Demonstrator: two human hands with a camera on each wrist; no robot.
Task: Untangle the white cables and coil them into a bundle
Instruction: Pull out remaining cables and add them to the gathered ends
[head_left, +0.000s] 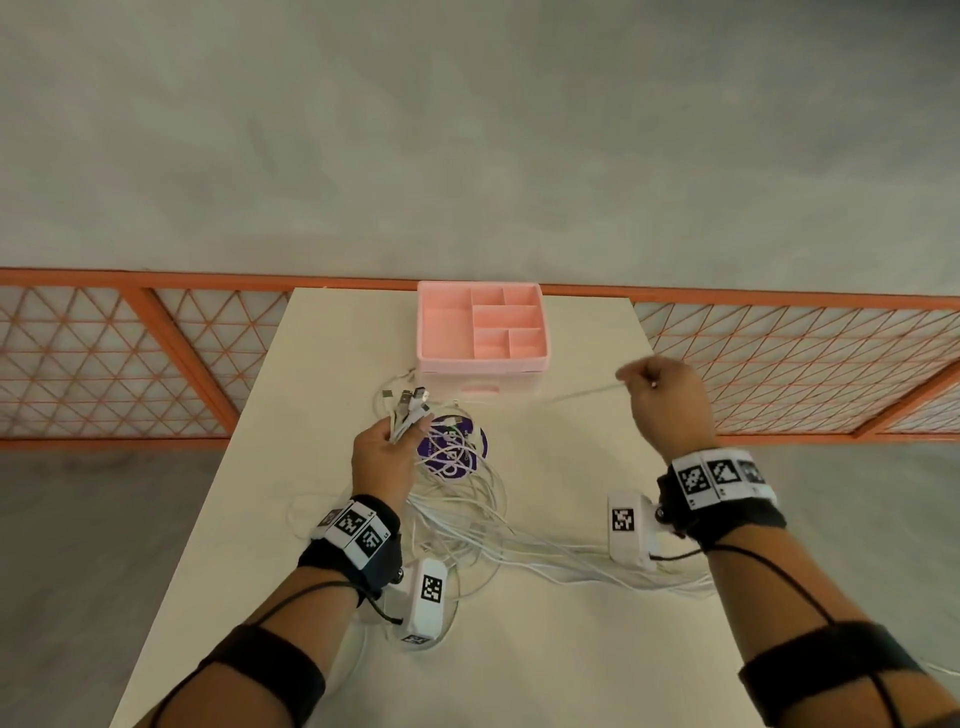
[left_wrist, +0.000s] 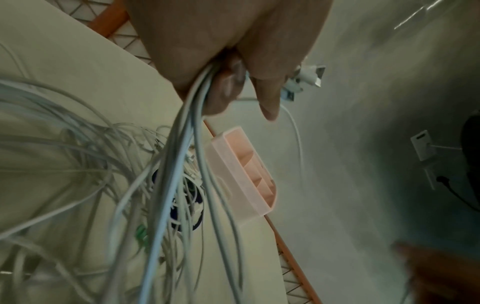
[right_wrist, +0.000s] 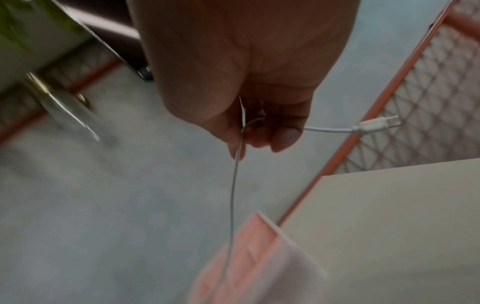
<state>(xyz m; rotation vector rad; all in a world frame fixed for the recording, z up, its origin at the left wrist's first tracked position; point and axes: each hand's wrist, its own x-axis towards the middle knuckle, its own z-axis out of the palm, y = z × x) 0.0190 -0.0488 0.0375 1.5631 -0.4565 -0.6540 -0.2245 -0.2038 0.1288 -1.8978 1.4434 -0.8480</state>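
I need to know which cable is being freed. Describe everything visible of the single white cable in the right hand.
The single thin white cable looks plastic-sheathed and ends in a white plug with a small metal tip. The right hand pinches it close to that plug, which sticks out sideways past the fingers. From the grip the cable runs stretched and raised off the cream table, passing in front of the pink plastic compartment organiser toward the cable ends gripped by the left hand. Motion blur hides finer detail.

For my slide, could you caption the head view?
Left hand grips gathered cable ends; right hand pulls one cable free.
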